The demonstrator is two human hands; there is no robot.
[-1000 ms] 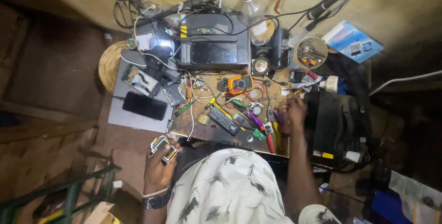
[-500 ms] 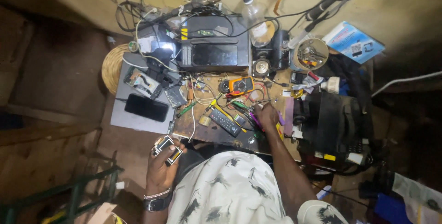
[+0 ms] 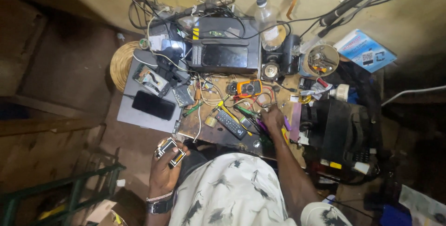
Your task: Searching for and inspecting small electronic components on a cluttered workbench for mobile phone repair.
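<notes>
**A crowded repair bench, one hand holding a small part, the other down among the tools**

The workbench (image 3: pixel 218 133) fills the middle of the view, thick with wires and gear. At its far edge, well beyond both hands, sits a black box-shaped device (image 3: pixel 226 52) with a dark screen, and a clear plastic bottle (image 3: pixel 267 19) stands beside it. A grey laptop (image 3: pixel 139 110) lies off the bench's left side, up and away from the left hand, with a black phone (image 3: pixel 153 105) resting on its lid. A black bag (image 3: pixel 341 131) sits just to the right of the right hand.

The left hand (image 3: pixel 165 172) is held off the near edge of the bench, fingers curled shut around a small module (image 3: pixel 171 150) with a black frame and pale face. It looks light and stiff, probably brittle at its face and any solder points, so the edges of the frame seem the safest place to hold, as the fingers do here.

The right hand (image 3: pixel 273 118) rests on the bench among loose tools; whether its fingers pinch anything I cannot tell. Just left of it lies a black remote control (image 3: pixel 231 124), and a little beyond it an orange multimeter (image 3: pixel 249 87). Thin screwdrivers (image 3: pixel 246 111) lie touching or nearly touching that hand.
</notes>
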